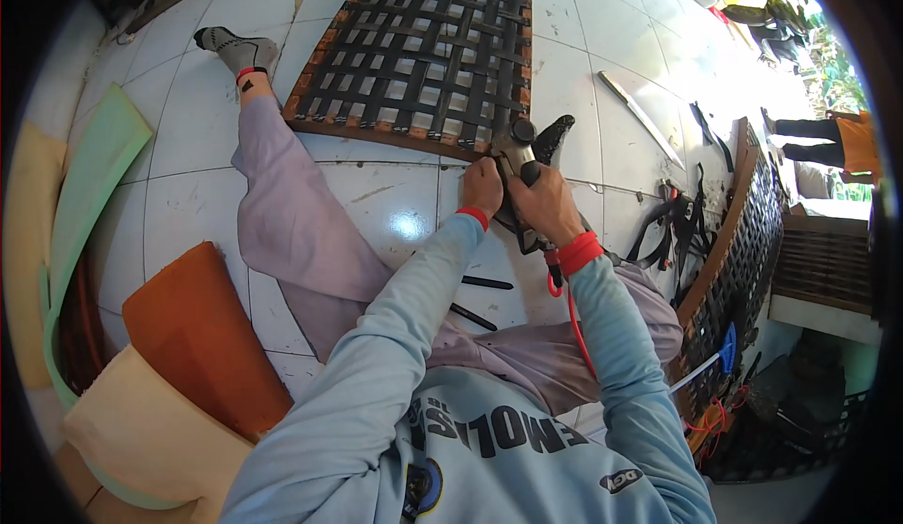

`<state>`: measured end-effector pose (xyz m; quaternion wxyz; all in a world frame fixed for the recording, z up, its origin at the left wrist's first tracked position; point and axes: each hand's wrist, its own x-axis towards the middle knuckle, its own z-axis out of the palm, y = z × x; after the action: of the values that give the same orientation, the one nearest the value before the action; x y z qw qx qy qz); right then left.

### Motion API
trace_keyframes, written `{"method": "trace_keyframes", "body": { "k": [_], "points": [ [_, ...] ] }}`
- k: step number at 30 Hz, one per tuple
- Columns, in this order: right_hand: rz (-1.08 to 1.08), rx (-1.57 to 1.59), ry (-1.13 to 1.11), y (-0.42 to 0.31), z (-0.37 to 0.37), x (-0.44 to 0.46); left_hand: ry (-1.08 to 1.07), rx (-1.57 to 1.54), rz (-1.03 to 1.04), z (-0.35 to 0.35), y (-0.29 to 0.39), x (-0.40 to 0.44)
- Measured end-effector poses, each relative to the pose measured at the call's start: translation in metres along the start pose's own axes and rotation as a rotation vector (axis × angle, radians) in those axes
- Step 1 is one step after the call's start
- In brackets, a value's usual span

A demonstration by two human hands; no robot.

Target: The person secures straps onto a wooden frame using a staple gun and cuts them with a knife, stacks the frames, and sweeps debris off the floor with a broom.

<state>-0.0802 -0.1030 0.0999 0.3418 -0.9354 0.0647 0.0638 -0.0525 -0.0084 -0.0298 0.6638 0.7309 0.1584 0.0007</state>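
A wooden frame point(376, 136) woven with black straps lies on the tiled floor between my outstretched legs. My right hand point(547, 204) is wrapped round the handle of a pneumatic stapler point(513, 152), whose head rests at the frame's near right corner. From the tool's base a red hose point(577, 326) runs down past my right forearm. Beside the tool, my left hand point(483, 187) is closed at the frame's near edge, by a dark strap. What its fingers pinch is too small to make out.
Orange fabric point(202, 336) and foam sheets point(155, 420) lie at the left. On the right are a metal strip point(641, 119), loose black straps point(673, 228) and another woven frame point(743, 261). Two black strips point(487, 282) lie between my legs. A person point(828, 141) stands at the far right.
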Motion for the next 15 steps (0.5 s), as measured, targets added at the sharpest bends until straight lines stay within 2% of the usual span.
{"method": "trace_keyframes", "body": {
  "k": [3, 5, 6, 8, 9, 10, 13, 15],
  "points": [
    [0.085, 0.008, -0.054, -0.002, -0.016, 0.013, -0.164, -0.121, -0.305, -0.01, 0.023, -0.003],
    [0.16, 0.023, -0.021, 0.003, -0.038, 0.028, -0.248, 0.012, -0.287, -0.018, 0.018, 0.008],
    [0.131, -0.026, 0.042, -0.001, -0.055, 0.032, -0.285, 0.078, -0.292, -0.024, 0.012, 0.008],
    [0.032, -0.141, 0.216, 0.02, -0.084, 0.048, 0.106, 0.119, -0.112, -0.048, 0.021, -0.005],
    [-0.042, -0.211, 0.331, 0.043, -0.095, 0.062, 0.333, 0.397, 0.229, -0.057, -0.002, 0.002],
    [-0.028, -0.29, 0.313, 0.059, -0.107, 0.07, 0.355, 0.5, 0.155, -0.074, 0.027, -0.004],
    [0.08, -0.526, 0.212, 0.123, -0.12, 0.087, 0.5, 0.851, 0.358, -0.081, 0.044, 0.034],
    [0.114, -0.656, 0.174, 0.166, -0.115, 0.086, 0.416, 0.975, 0.313, -0.086, 0.047, 0.071]
  ]
}}
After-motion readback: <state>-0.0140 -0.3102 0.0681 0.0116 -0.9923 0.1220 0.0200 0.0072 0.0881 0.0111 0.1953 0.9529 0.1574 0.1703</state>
